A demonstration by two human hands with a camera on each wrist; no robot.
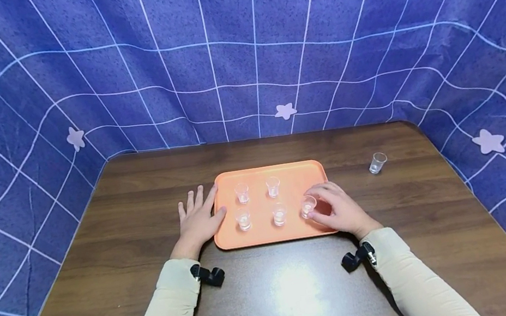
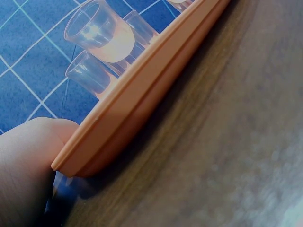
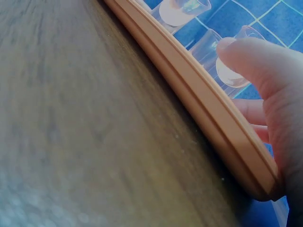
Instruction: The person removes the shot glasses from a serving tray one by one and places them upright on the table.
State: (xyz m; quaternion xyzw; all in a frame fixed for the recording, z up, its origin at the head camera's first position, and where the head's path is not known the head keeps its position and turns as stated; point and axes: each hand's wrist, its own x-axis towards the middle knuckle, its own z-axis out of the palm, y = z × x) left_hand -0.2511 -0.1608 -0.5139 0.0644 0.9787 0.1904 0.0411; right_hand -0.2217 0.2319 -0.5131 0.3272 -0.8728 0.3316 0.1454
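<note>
An orange tray [image 1: 263, 235] lies on the table, with several small clear shot glasses standing on it in two rows. My right hand [image 1: 338, 209] pinches the shot glass [image 1: 307, 205] at the front right of the tray between thumb and fingers; the thumb [image 3: 251, 54] crosses the glass in the right wrist view. My left hand [image 1: 198, 224] lies flat with fingers spread, its thumb over the tray's left rim. Near it stand a front-left glass [image 1: 243, 219] and a back-left glass [image 1: 242, 193]. In the middle are a front glass [image 1: 279, 214] and a back glass [image 1: 273, 187].
Another shot glass [image 1: 377, 162] stands on the dark wooden table [image 1: 152, 182], right of the tray and farther back. A blue gridded curtain [image 1: 237, 61] with star shapes hangs around the table's back and sides. Black wrist cameras sit on both cream sleeves [image 1: 165, 310].
</note>
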